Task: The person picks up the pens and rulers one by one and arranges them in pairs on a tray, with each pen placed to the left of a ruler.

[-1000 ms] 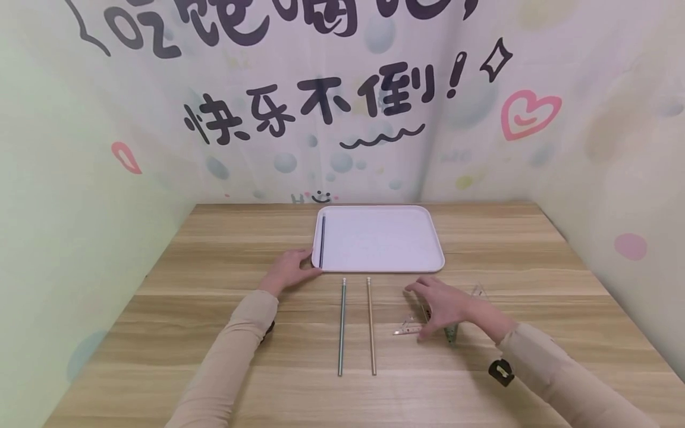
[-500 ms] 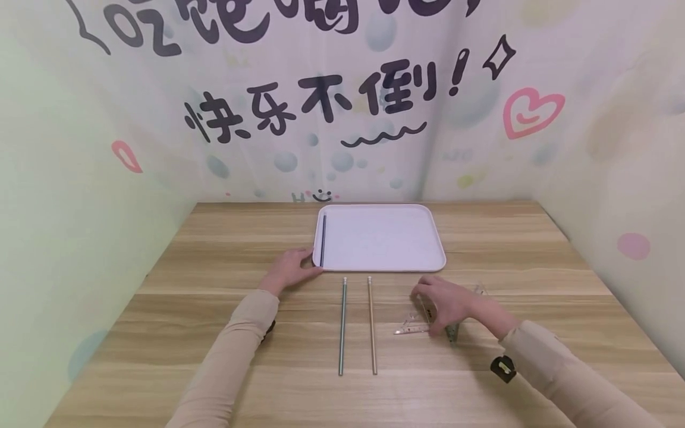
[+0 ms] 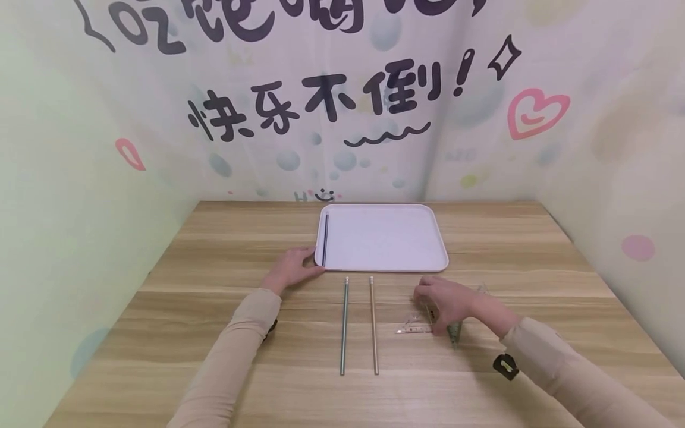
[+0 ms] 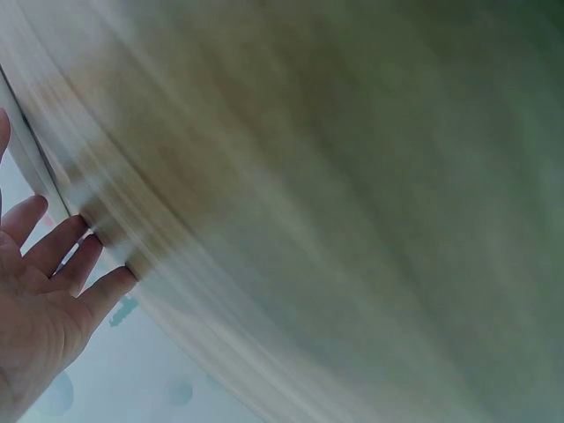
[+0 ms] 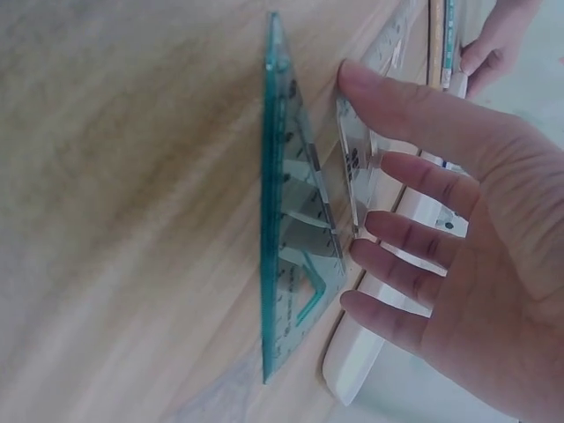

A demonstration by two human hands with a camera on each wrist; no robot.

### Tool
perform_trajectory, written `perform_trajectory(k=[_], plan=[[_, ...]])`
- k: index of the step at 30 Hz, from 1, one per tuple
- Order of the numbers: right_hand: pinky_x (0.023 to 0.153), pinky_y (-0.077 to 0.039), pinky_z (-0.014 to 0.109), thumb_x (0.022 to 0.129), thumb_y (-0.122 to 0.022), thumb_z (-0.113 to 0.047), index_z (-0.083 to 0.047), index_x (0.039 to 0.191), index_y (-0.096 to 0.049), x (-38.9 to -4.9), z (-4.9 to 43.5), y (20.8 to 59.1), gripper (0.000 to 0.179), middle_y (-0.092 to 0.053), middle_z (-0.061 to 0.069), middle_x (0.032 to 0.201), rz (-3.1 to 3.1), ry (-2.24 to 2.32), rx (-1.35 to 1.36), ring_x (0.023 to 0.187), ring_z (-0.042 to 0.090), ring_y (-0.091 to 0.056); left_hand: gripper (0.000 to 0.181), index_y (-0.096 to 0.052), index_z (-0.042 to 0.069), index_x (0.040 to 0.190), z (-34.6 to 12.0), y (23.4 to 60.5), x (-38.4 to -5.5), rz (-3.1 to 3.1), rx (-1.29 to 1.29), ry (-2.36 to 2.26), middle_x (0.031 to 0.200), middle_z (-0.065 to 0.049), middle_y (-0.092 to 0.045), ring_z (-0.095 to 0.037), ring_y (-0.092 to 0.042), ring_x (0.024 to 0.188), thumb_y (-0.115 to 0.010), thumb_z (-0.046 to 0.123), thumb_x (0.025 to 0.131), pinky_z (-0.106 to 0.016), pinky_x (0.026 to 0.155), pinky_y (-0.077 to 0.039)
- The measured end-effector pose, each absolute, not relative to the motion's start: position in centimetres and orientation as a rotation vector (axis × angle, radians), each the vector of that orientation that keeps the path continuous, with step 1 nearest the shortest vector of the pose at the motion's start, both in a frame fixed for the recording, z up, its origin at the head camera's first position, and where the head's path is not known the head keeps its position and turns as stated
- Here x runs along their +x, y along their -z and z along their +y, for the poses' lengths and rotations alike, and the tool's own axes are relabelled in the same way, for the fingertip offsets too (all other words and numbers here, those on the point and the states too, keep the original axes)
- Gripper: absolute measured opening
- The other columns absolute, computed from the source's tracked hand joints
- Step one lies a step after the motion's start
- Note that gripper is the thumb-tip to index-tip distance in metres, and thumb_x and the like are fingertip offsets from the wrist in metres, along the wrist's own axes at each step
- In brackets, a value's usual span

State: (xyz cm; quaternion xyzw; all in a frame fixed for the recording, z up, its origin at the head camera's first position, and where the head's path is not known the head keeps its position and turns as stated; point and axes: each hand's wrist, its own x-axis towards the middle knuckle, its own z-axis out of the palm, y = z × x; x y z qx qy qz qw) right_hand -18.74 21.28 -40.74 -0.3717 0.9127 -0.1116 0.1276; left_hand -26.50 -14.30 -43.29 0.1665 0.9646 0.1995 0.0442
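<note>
In the head view my left hand [image 3: 291,269] rests at the near left corner of a white tray [image 3: 385,241], thumb at its front edge and fingers at its side. The left wrist view shows that hand [image 4: 40,308] with fingers fairly straight. My right hand [image 3: 448,301] is over a clear set square [image 3: 415,329] on the table. From the right wrist, thumb and fingertips of the hand [image 5: 493,282] spread close around the clear set square [image 5: 357,167]; firm contact cannot be made out. A green-tinted set square [image 5: 295,229] lies beside it, partly hidden under the hand in the head view.
A dark pencil [image 3: 325,239] lies along the tray's left side. In front of the tray, a green pencil [image 3: 344,327] and a gold pencil [image 3: 374,327] lie side by side on the wooden table [image 3: 225,238]. A printed cloth [image 3: 364,160] hangs behind.
My right hand has shifted slightly right, and its thumb and fingers have drawn a little closer together over the set squares. The left hand stays at the tray corner.
</note>
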Motion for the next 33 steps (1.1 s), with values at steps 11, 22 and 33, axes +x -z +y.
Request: perform_trajectory(k=[11,22,33], plan=[[0.067,-0.044,0.028,0.045,-0.086,-0.021,-0.007,0.103,-0.055,-19.4,19.5,39.4,0.067,-0.044,-0.001,0.087,2.602,0.097,-1.056,0.081,0.015,-0.041,0.07,-0.04,0.007,0.137,-14.5,43.2,-26.7,2.95,0.517,-0.593,0.138,-0.014,-0.042,-0.03,-0.037,0.127,-0.059,0.049,0.083,-0.04,0.107,-0.03],[0.067,-0.042,0.024,0.044,-0.087,-0.025,-0.013,0.087,-0.051,-20.1,18.7,39.4,0.058,-0.047,-0.005,0.08,2.539,-0.02,-1.075,0.076,0.011,-0.043,0.071,-0.04,0.008,0.136,-14.5,43.3,-26.6,2.96,0.51,-0.574,0.138,-0.013,-0.042,-0.029,-0.038,0.127,-0.058,0.05,0.083,-0.039,0.106,-0.031],[0.062,-0.041,0.02,0.044,-0.087,-0.024,-0.014,0.083,-0.049,-20.4,18.5,39.4,0.055,-0.045,-0.007,0.076,2.49,-0.04,-1.067,0.07,0.008,-0.041,0.072,-0.04,0.008,0.137,-14.2,42.9,-26.3,2.946,0.491,-0.558,0.138,-0.013,-0.041,-0.029,-0.037,0.128,-0.057,0.051,0.083,-0.039,0.107,-0.03]])
